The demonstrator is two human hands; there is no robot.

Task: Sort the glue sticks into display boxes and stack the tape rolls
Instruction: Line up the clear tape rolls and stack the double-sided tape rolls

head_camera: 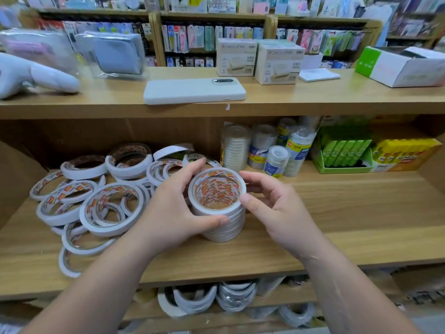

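Two hands close on a stack of tape rolls (226,227) that stands upright on the middle shelf (337,213), just right of a heap of loose tape rolls (110,208). The left hand (173,208) wraps the stack's left side: its thumb lies across the lower front and its fingers curl over the far rim. The right hand (272,208) holds the right side more narrowly, with the thumb tip pressed on the top roll's edge and the fingers bent behind it. Both forearms reach in from below, wrists slightly raised, palms facing each other.

Orange and red print lines the cardboard cores inside the stack, too small to read. On the upper shelf two beige boxes (277,66) carry the word "deli" at their top corners, and a pale phone (192,91) lies face down in front of them. To the right on the middle shelf stand wrapped clear tape (277,160), a green display box (342,155) of green packs and a yellow box (404,153); their labels are blurred.
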